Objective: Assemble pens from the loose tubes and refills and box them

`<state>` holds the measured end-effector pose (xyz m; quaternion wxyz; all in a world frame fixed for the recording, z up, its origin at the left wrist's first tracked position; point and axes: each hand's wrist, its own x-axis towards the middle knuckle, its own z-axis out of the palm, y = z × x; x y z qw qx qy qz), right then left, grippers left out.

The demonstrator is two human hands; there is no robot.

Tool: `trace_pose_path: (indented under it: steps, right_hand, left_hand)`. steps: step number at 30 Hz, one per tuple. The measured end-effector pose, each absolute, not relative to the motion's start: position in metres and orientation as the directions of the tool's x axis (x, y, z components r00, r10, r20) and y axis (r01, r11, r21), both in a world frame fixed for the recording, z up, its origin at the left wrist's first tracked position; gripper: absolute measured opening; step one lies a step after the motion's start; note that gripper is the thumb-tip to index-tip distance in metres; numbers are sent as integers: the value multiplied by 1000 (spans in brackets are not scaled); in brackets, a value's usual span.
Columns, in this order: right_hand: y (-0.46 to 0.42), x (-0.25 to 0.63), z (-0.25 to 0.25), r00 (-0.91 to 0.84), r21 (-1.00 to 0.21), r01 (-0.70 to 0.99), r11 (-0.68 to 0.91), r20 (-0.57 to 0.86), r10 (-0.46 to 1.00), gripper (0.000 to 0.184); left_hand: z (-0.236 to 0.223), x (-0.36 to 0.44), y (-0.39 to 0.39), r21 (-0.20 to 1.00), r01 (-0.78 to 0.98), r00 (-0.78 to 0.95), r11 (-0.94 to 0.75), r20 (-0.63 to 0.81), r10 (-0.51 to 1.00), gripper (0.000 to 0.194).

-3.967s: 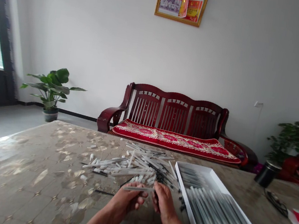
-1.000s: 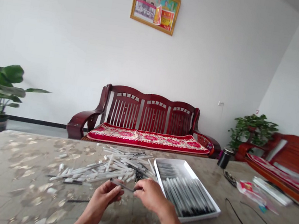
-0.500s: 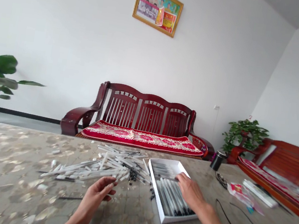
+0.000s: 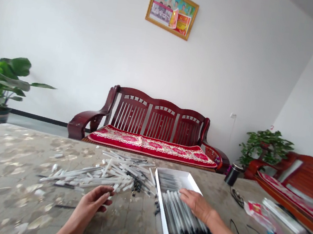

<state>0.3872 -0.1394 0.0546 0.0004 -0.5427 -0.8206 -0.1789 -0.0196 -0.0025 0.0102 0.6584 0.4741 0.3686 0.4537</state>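
Right hand (image 4: 196,204) — grip open, fingers resting flat on the pens (image 4: 181,215) in a white tray (image 4: 161,210), which lies at 3 o'clock from the pile. Left hand (image 4: 87,209) — grip loosely open, apparently empty, just below a loose pile of white pen barrels (image 4: 111,177) at its 1 o'clock on the mottled desk (image 4: 4,156); small black parts (image 4: 136,185) touch the pile's 3 o'clock edge.

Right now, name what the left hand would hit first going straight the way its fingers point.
The left hand would probably meet the pile of white pen barrels at its near edge; depth is unclear here.
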Motion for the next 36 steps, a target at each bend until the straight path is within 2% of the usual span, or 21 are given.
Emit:
trace_pose_path:
  steps: [2, 5, 9, 13, 15, 18, 23, 30, 33, 36]
  right_hand:
    - [-137, 386, 49, -429, 274, 886, 374, 180, 885, 53]
    - [-141, 382, 45, -309, 159, 949, 271, 313, 898, 60]
    - [-146, 372, 44, -28, -30, 998, 46, 440, 898, 49]
    - [-132, 341, 42, 91, -160, 987, -7, 528, 844, 38]
    - [-116, 310, 42, 100, -223, 975, 18, 508, 856, 33]
    - [-87, 253, 44, 64, -289, 956, 54, 384, 921, 31]
    - [-36, 173, 42, -18, -255, 963, 87, 261, 965, 30]
    - [-2, 136, 31, -107, -176, 974, 143, 197, 975, 35]
    - [2, 132, 26, -73, -167, 980, 109, 208, 975, 40]
    - [12, 132, 23, 17, -150, 988, 19, 233, 972, 48]
  left_hand:
    - [10, -21, -2, 963, -241, 303, 122, -45, 952, 54]
    - [11, -22, -1, 968, -233, 283, 95, -26, 959, 50]
    - [8, -21, 1, 978, -204, 273, 40, 18, 962, 43]
    - [3, -17, -3, 995, -47, 308, -90, 100, 946, 30]
    - [0, -15, -8, 984, 54, 361, -168, 138, 922, 23]
    - [-2, -14, -14, 941, 183, 455, -284, 175, 873, 18]
    - [4, -11, -18, 897, 296, 514, -328, 141, 846, 27]
    - [6, -27, -14, 817, 436, 542, -379, 99, 835, 28]
    - [1, -38, -7, 861, 421, 532, -287, 22, 847, 26]
    - [-3, -42, 3, 928, 353, 416, -116, -45, 908, 19]
